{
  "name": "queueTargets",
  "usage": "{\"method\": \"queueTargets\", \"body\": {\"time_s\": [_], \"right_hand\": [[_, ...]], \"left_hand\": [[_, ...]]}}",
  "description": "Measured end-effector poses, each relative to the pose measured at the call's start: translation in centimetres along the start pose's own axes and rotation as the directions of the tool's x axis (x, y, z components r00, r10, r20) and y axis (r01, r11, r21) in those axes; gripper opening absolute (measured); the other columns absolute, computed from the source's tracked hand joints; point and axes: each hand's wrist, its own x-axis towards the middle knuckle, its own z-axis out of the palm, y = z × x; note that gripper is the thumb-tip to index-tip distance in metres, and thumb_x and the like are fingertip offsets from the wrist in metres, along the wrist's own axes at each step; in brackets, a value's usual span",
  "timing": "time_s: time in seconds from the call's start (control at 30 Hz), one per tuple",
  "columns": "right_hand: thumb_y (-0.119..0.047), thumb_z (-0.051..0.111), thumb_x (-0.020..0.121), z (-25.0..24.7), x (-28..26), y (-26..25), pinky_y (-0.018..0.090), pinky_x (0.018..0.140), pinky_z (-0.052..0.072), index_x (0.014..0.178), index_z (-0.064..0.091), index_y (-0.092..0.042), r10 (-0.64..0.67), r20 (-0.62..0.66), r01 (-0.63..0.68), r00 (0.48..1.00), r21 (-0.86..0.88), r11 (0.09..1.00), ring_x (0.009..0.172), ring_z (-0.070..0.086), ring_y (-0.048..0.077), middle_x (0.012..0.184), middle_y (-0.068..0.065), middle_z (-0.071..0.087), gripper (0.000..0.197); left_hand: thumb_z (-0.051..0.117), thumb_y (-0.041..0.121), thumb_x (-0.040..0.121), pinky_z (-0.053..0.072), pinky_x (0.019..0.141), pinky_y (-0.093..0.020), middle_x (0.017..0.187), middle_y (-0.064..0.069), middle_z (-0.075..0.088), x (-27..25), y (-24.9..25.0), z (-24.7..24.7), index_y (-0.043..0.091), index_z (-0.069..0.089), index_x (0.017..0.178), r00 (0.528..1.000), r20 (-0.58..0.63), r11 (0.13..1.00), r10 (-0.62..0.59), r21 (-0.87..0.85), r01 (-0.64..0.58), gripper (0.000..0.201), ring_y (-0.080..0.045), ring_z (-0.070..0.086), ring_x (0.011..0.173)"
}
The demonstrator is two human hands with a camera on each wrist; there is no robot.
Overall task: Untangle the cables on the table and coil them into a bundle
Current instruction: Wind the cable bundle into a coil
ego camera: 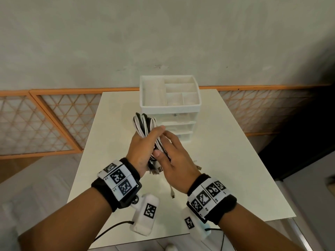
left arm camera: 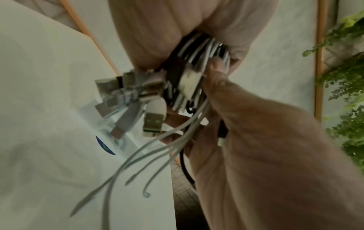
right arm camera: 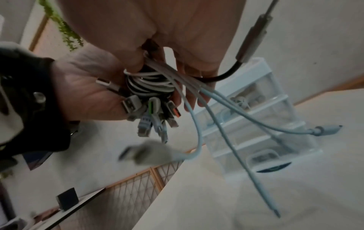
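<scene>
A bundle of black and white cables [ego camera: 145,122] is held above the white table [ego camera: 226,169], its loops sticking up out of my left hand [ego camera: 145,144]. That hand grips the coil round its middle. Several USB plugs [ego camera: 157,170] hang below the fist, and they also show as plugs [left arm camera: 133,93] in the left wrist view. My right hand [ego camera: 172,153] sits against the coil from the right, thumb on the strands. Loose white cable ends [right arm camera: 197,96] and a black cable [right arm camera: 226,76] pass between its thumb and fingers. One white end [ego camera: 172,192] dangles toward the table.
A white drawer organiser [ego camera: 170,105] with open top compartments stands at the back of the table, just beyond my hands. Orange-framed lattice panels [ego camera: 45,124] line the wall behind. The table's left and right edges lie close to my forearms.
</scene>
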Motion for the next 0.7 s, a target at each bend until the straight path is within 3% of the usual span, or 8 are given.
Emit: {"method": "queueTargets", "body": {"time_s": [0.1, 0.27, 0.33, 0.4, 0.47, 0.53, 0.63, 0.7], "right_hand": [[-0.042, 0.029, 0.098, 0.2, 0.4, -0.3, 0.046, 0.085, 0.057, 0.149, 0.033, -0.023, 0.002, 0.019, -0.001, 1.0, -0.056, 0.998, 0.105, 0.065, 0.027, 0.152, -0.001, 0.029, 0.054], [-0.04, 0.043, 0.1, -1.1, 0.5, -0.3, 0.045, 0.094, 0.054, 0.153, 0.029, -0.03, -0.042, 0.06, 0.044, 0.997, -0.045, 0.998, 0.123, 0.055, 0.021, 0.154, -0.005, 0.032, 0.056], [-0.038, 0.058, 0.097, -1.6, 0.2, -0.6, 0.037, 0.092, 0.056, 0.152, 0.026, -0.038, 0.0, 0.05, -0.003, 0.999, 0.053, 0.999, 0.114, 0.06, 0.013, 0.136, -0.013, 0.054, 0.064], [-0.031, 0.071, 0.09, -2.1, 0.0, -0.1, 0.036, 0.081, 0.059, 0.143, 0.032, -0.041, 0.155, 0.018, -0.156, 0.988, 0.131, 0.979, 0.084, 0.069, 0.014, 0.1, -0.01, 0.072, 0.067], [-0.026, 0.073, 0.087, -2.3, -0.1, 0.8, 0.045, 0.072, 0.058, 0.125, 0.053, -0.028, 0.248, -0.001, -0.246, 0.969, 0.124, 0.961, 0.065, 0.068, 0.022, 0.073, 0.002, 0.071, 0.043], [-0.025, 0.069, 0.089, -2.4, -0.2, 1.3, 0.044, 0.067, 0.057, 0.098, 0.067, -0.014, 0.263, 0.007, -0.262, 0.965, 0.12, 0.958, 0.06, 0.066, 0.026, 0.068, 0.011, 0.066, 0.015], [-0.02, 0.068, 0.092, -2.8, -0.4, 1.6, 0.026, 0.055, 0.048, 0.086, 0.067, 0.0, 0.35, 0.13, -0.369, 0.928, 0.171, 0.914, 0.048, 0.057, 0.019, 0.06, 0.016, 0.058, 0.022], [-0.015, 0.07, 0.089, -3.6, -0.3, 1.9, 0.024, 0.052, 0.044, 0.085, 0.071, 0.0, 0.422, 0.243, -0.464, 0.873, 0.148, 0.874, 0.046, 0.05, 0.017, 0.061, 0.011, 0.057, 0.016]], "left_hand": [[0.081, 0.034, 0.076, 0.051, 0.055, -0.032, 0.079, -0.014, 0.066, -0.2, 0.1, 0.2, 0.005, 0.066, 0.09, 0.999, 0.027, 0.999, 0.047, 0.025, -0.048, 0.036, -0.025, 0.068, 0.069], [0.073, 0.024, 0.086, 0.051, 0.053, -0.039, 0.074, -0.021, 0.063, -0.3, 0.8, -0.2, -0.006, 0.061, 0.085, 0.991, -0.053, 0.991, 0.126, 0.056, -0.123, 0.032, -0.033, 0.061, 0.057], [0.072, 0.019, 0.086, 0.052, 0.058, -0.04, 0.07, -0.016, 0.064, -0.2, 1.3, -0.5, 0.003, 0.064, 0.079, 0.987, -0.081, 0.99, 0.141, 0.026, -0.14, 0.019, -0.031, 0.062, 0.061], [0.068, 0.015, 0.088, 0.052, 0.054, -0.037, 0.072, -0.018, 0.067, -0.1, 1.9, -0.9, -0.002, 0.067, 0.081, 0.986, -0.078, 0.989, 0.149, 0.015, -0.149, 0.019, -0.031, 0.062, 0.059], [0.064, 0.013, 0.09, 0.047, 0.041, -0.029, 0.076, -0.023, 0.067, 0.1, 2.3, -1.3, -0.012, 0.065, 0.089, 0.984, -0.066, 0.986, 0.164, 0.022, -0.163, 0.025, -0.029, 0.059, 0.049], [0.063, 0.01, 0.09, 0.045, 0.039, -0.027, 0.078, -0.026, 0.065, 0.2, 2.4, -1.4, -0.014, 0.064, 0.09, 0.982, -0.051, 0.983, 0.182, 0.023, -0.182, 0.024, -0.028, 0.058, 0.048], [0.063, 0.004, 0.088, 0.053, 0.062, -0.037, 0.074, -0.022, 0.065, 0.0, 2.6, -1.5, -0.004, 0.068, 0.081, 0.978, 0.03, 0.978, 0.207, -0.012, -0.207, 0.012, -0.034, 0.061, 0.069], [0.065, 0.005, 0.082, 0.051, 0.071, -0.042, 0.07, -0.019, 0.065, -0.2, 2.7, -1.8, -0.001, 0.068, 0.078, 0.965, 0.176, 0.981, 0.194, -0.008, -0.196, 0.008, -0.035, 0.06, 0.072]]}}
